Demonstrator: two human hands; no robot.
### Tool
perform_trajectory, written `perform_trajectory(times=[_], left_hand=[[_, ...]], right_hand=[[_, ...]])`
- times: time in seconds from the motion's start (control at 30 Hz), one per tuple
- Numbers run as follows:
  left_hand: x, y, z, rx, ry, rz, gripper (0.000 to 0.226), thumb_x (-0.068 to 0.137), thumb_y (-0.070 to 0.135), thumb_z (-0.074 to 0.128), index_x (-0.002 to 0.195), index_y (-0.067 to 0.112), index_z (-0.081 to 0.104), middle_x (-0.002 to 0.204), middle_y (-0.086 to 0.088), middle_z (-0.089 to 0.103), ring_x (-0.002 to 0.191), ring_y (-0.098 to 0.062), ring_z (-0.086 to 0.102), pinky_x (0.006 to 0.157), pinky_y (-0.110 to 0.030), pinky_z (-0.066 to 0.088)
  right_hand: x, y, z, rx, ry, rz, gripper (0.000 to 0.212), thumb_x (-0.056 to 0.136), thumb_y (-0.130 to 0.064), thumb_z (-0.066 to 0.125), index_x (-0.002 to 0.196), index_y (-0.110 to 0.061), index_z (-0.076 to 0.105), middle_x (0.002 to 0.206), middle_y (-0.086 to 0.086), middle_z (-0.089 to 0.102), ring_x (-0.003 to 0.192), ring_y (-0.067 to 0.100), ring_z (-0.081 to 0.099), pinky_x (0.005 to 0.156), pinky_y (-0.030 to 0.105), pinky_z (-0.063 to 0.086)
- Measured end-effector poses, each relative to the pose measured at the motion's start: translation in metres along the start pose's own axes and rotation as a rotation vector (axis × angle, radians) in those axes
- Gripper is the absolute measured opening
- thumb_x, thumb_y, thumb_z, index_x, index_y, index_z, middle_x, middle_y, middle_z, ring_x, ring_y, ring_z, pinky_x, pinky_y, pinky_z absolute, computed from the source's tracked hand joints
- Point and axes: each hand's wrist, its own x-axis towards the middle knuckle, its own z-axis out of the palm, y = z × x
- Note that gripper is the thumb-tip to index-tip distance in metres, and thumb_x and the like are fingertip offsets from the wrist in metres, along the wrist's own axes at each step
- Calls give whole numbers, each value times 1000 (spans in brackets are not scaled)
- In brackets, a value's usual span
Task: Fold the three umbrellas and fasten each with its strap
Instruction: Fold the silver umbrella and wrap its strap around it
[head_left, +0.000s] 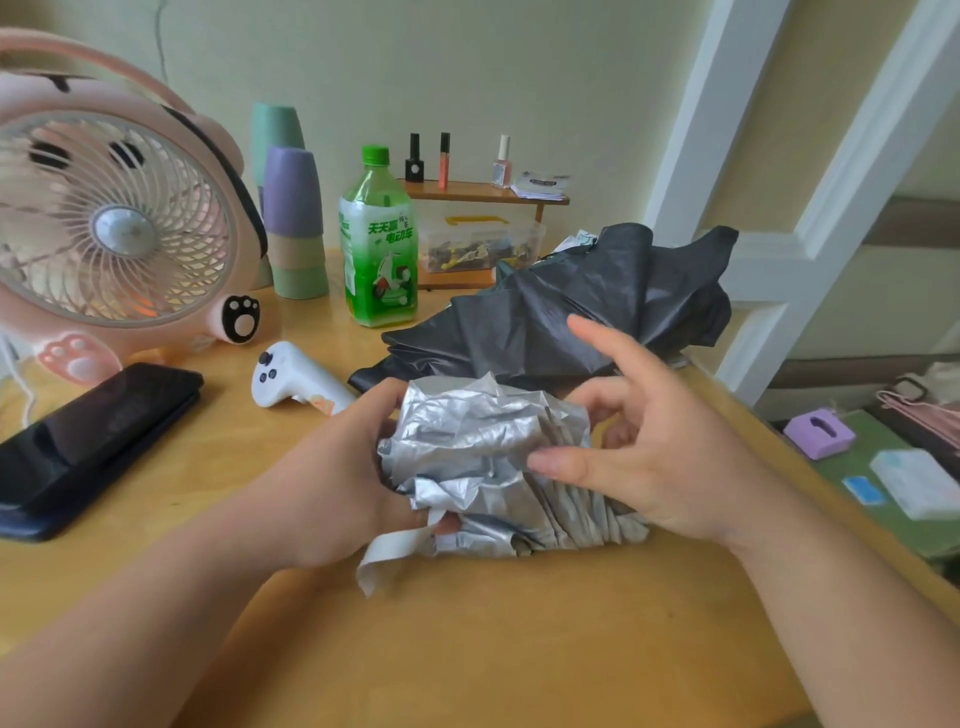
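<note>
A crumpled silver umbrella lies bunched on the wooden table between my hands. My left hand grips its left side, thumb on top and fingers curled under the fabric. The umbrella's pale strap hangs loose below that hand. My right hand is at the umbrella's right side with fingers spread; its thumb touches the silver fabric and the index finger points up and away. Behind them a black umbrella lies loosely spread on the table. A third umbrella is not visible.
A pink fan stands at the back left, with stacked cups, a green bottle and a small shelf behind. A black phone and a white controller lie left. The table's right edge drops off.
</note>
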Motion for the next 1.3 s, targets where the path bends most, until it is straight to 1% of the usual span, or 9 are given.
perform_trajectory(times=[0.2, 0.37, 0.53, 0.67, 0.8, 0.9, 1.03, 1.2, 1.3], left_hand=[[0, -1, 3, -29, 8, -4, 64, 62, 22, 89, 109, 39, 50, 95, 25, 70, 77, 2, 69, 65, -11, 48], [0, -3, 3, -15, 18, -19, 65, 62, 22, 89, 106, 43, 46, 92, 26, 68, 72, 1, 67, 61, -13, 47], [-2, -4, 3, 32, 11, -21, 61, 67, 5, 82, 95, 36, 37, 66, 28, 62, 50, -1, 52, 48, -14, 38], [-3, -3, 4, 45, 15, -9, 60, 68, 11, 85, 100, 33, 40, 86, 12, 67, 64, -18, 63, 59, -36, 52], [-4, -4, 6, 56, 22, 51, 66, 69, 14, 89, 102, 41, 38, 92, 16, 69, 73, -14, 67, 65, -37, 54], [-4, -3, 6, 56, 24, 66, 69, 68, 15, 91, 99, 46, 37, 95, 24, 67, 73, -10, 66, 60, -25, 52], [-3, -3, 6, 49, 33, 29, 69, 65, 14, 91, 102, 42, 40, 94, 26, 67, 69, -5, 66, 59, -17, 50], [-3, -5, 6, 38, 32, 8, 71, 63, 15, 91, 107, 40, 41, 96, 24, 67, 71, -7, 67, 60, -23, 53], [-3, -5, 6, 24, 29, -9, 71, 64, 11, 90, 108, 40, 42, 96, 27, 67, 66, -5, 68, 58, -21, 53]], right_hand=[[-1, -12, -1, -389, 216, -603, 72, 81, -38, 81, 146, -33, 49, 136, -5, 52, 129, 18, 48, 109, 35, 39], [10, -28, 5, -563, 59, -792, 7, 89, -27, 77, 93, -22, 81, 142, 4, 57, 138, 26, 43, 105, 55, 36], [-4, -40, 5, -418, -12, -739, 6, 86, -17, 83, 80, -19, 82, 140, -2, 59, 139, 23, 44, 112, 40, 35], [-29, -37, -3, -281, -61, -684, 8, 84, -27, 80, 80, -20, 80, 143, -2, 59, 141, 30, 45, 114, 36, 32], [-26, -17, -23, -171, 148, -591, 18, 85, -21, 69, 102, -17, 68, 142, 6, 57, 135, 32, 50, 110, 55, 39], [-21, -11, -24, -340, 49, -511, 56, 81, -31, 79, 131, -29, 55, 151, -7, 47, 145, 22, 41, 119, 38, 33], [-11, -4, -14, -467, -27, -504, 66, 82, -23, 84, 140, -27, 54, 149, -11, 47, 145, 22, 40, 118, 44, 35], [1, -7, -20, -354, -25, -380, 68, 83, -13, 82, 139, -38, 53, 137, -27, 51, 136, -2, 45, 109, 8, 31], [7, -10, -22, -365, -128, -258, 72, 87, -16, 78, 141, -51, 47, 139, -37, 45, 134, -15, 39, 106, 2, 30]])
